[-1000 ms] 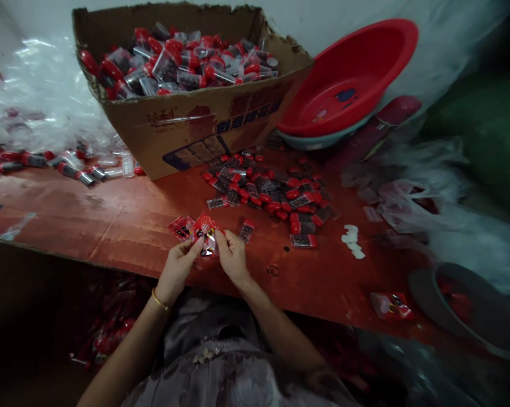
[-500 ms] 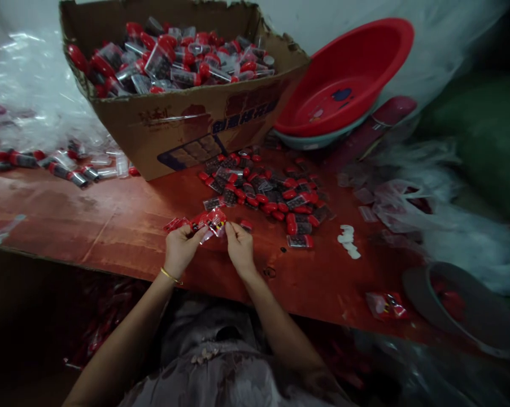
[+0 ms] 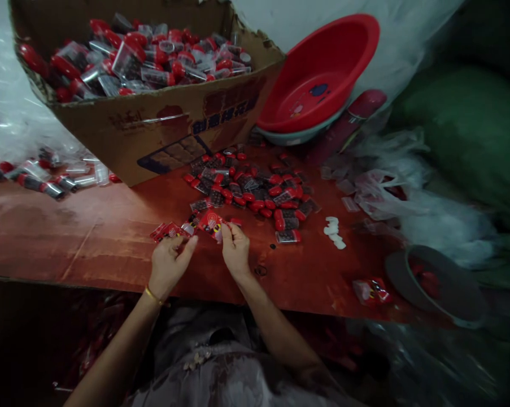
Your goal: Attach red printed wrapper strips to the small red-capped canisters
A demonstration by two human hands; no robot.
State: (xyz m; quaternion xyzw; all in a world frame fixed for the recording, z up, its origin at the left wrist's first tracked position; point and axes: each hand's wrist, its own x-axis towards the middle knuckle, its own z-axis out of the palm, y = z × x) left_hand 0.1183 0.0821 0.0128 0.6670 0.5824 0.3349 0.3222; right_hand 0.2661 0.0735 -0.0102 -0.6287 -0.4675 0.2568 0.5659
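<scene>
A small red printed plastic packet [image 3: 211,223] is pinched between the thumb and fingers of my right hand [image 3: 236,251]. To its left, my left hand [image 3: 170,263] has let its thumb stand apart from the fingers, and nothing shows in its grip. The left fingertips are beside more red printed packets [image 3: 166,231] lying on the table. Just beyond both hands lies a heap of small clear containers with red caps [image 3: 248,186] and dark contents.
A cardboard box [image 3: 161,133] full of similar containers stands at the back left. Behind the heap, a red basin [image 3: 322,79] leans on the wall. At right are white pieces [image 3: 334,233], a packet [image 3: 371,291], a grey bowl [image 3: 439,288] and plastic bags [image 3: 382,189].
My left hand has let go of the red packet and moved left and down, toward the packets on the table. My right hand keeps the packet. The whole view has shifted a little.
</scene>
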